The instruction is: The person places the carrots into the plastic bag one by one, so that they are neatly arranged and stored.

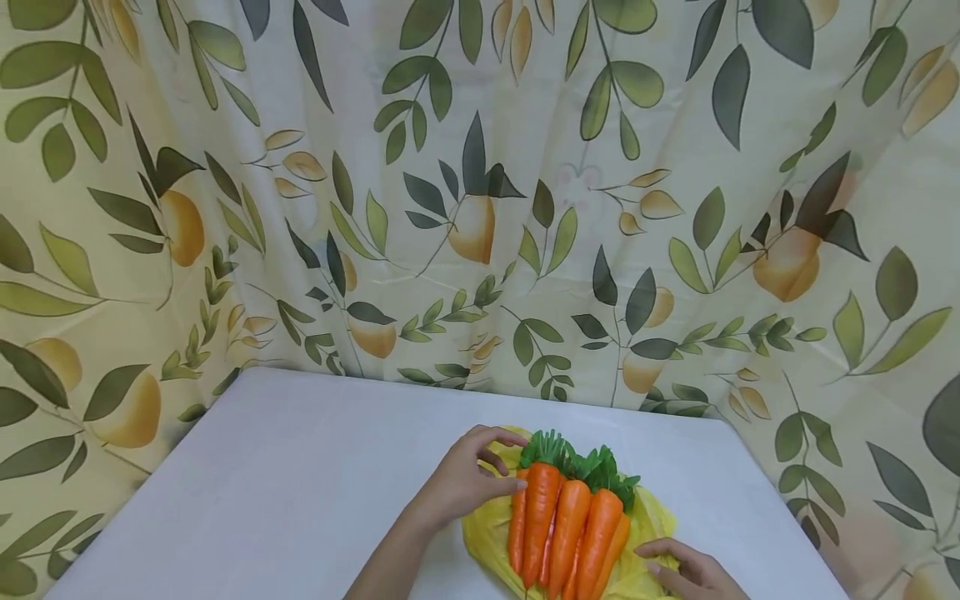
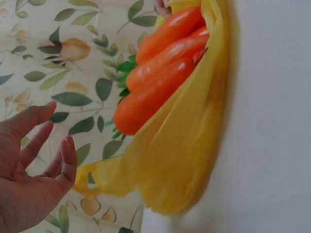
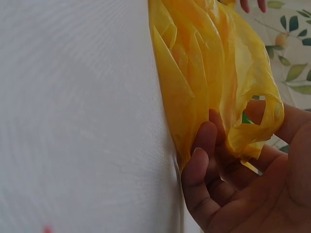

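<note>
A bunch of orange carrots (image 1: 572,529) with green tops lies in a yellow plastic bag (image 1: 483,533), whose mouth is spread around them. In the head view my left hand (image 1: 468,475) hovers at the left of the bunch, its thumb by the carrot tops. The left wrist view shows that hand (image 2: 36,167) with loosely bent fingers, apart from the carrots (image 2: 160,73) and holding nothing. At the bag's right edge is my right hand (image 1: 693,571). Seen from the right wrist, this hand (image 3: 248,184) has its fingers curled against the yellow bag (image 3: 194,73), around a handle loop.
A white table (image 1: 300,467) carries the bag near its front edge. Behind and beside it hangs a curtain (image 1: 480,250) printed with leaves and fruit. A small red spot (image 3: 47,229) shows at the bottom of the right wrist view.
</note>
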`<state>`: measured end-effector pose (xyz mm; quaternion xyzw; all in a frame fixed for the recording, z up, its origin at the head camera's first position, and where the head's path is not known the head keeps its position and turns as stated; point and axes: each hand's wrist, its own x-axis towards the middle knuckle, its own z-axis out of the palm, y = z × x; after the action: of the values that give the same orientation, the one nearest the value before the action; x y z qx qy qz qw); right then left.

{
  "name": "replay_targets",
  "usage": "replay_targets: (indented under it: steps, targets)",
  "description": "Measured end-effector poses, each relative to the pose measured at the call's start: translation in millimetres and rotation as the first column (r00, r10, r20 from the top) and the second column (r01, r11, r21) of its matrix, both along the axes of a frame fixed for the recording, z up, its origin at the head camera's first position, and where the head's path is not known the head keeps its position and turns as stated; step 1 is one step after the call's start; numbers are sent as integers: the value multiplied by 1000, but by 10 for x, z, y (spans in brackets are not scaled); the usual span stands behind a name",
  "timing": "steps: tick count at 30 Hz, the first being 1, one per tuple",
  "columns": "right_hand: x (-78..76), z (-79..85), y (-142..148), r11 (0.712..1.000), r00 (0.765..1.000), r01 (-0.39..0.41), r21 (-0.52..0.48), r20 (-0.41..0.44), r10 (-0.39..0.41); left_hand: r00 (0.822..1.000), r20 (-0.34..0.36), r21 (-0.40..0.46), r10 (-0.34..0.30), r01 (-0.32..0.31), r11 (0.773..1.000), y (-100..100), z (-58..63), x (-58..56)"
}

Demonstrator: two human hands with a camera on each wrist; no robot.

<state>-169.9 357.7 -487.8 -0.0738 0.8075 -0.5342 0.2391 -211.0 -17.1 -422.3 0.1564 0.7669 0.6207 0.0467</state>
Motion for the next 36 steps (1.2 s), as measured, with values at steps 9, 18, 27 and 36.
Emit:
replay_targets:
  steps: [9, 18, 27, 36]
  targets:
    - [38, -28, 120, 1000, 1000, 16, -16, 24, -16, 999, -45, -114, 7, -12, 993, -282, 6, -9]
    - [44, -13, 107, 999, 999, 23, -42, 36, -22, 990, -141, -264, 6, -44, 963, -721, -94, -30]
    - [65, 24, 96, 996, 998, 34, -79, 51, -30, 963, -254, -475, 84, -200, 857, -1193, -198, 31]
    - [60, 216, -162, 848, 911, 371, 378, -325, -253, 802, -595, -657, 42, -516, 550, -1763, -356, 199]
